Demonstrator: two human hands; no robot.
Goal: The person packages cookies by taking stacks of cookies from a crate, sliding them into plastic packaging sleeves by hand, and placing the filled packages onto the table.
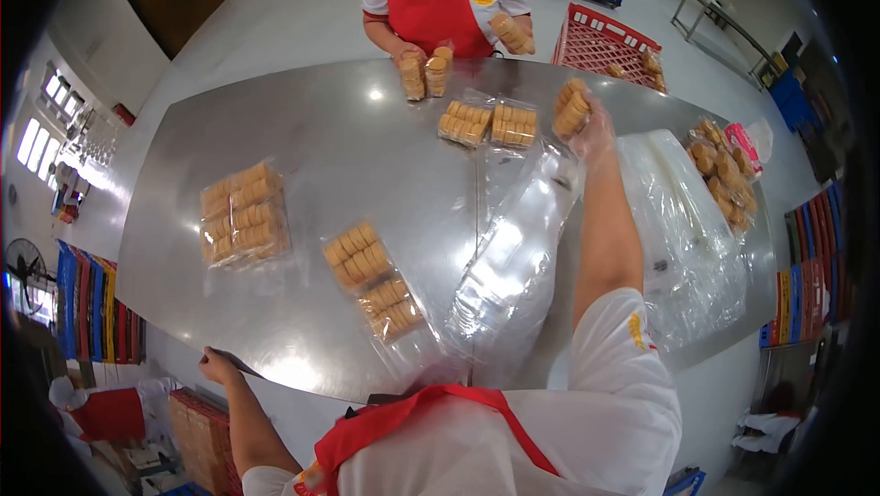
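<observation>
My right hand (pixel 594 132) is stretched out over the far right of the steel table, closed around a pack of round biscuits (pixel 572 108). Just left of it, two packs of biscuits (pixel 488 123) lie side by side in clear plastic. Under my right forearm spreads a clear plastic bag (pixel 513 258). My left hand (pixel 217 366) is at the table's near left edge with its fingers curled; what is in them, if anything, is hidden. Nearer me lies a bag with biscuit packs (pixel 374 281). Further left sits a larger filled bag of biscuits (pixel 245 214).
Across the steel table (pixel 385 175), a co-worker (pixel 442 5) holds biscuit packs in both hands. A stack of clear plastic bags (pixel 683 239) covers the right side, beside a bag of loose biscuits (pixel 724 175). A red crate (pixel 605 38) stands behind the far edge.
</observation>
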